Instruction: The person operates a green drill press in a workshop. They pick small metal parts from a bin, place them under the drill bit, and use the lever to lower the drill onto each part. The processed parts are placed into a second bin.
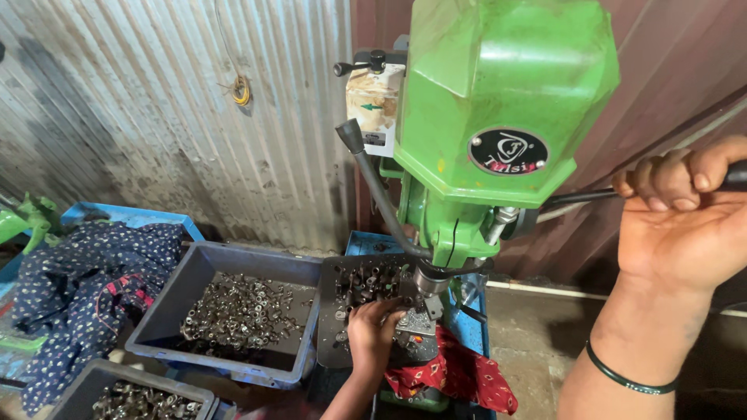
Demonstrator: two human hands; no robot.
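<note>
A green bench drill press (498, 117) stands in front of me. My right hand (685, 210) is closed around its black feed handle (580, 197) at the right, palm toward me, with a thin dark band on the wrist. My left hand (373, 330) reaches in under the chuck (429, 278) and rests on a small metal part against the metal fixture (419, 330) on the drill table. Whether the fingers pinch the part is hard to see. A dark tray (331, 342) of small metal parts lies right beside that hand.
A grey bin (167, 311) holds a heap of small metal parts at the left, and another bin (85, 389) sits at the bottom left. A dark patterned cloth (78, 280) lies over a blue crate. A red cloth (467, 373) hangs under the drill table. Corrugated sheet wall behind.
</note>
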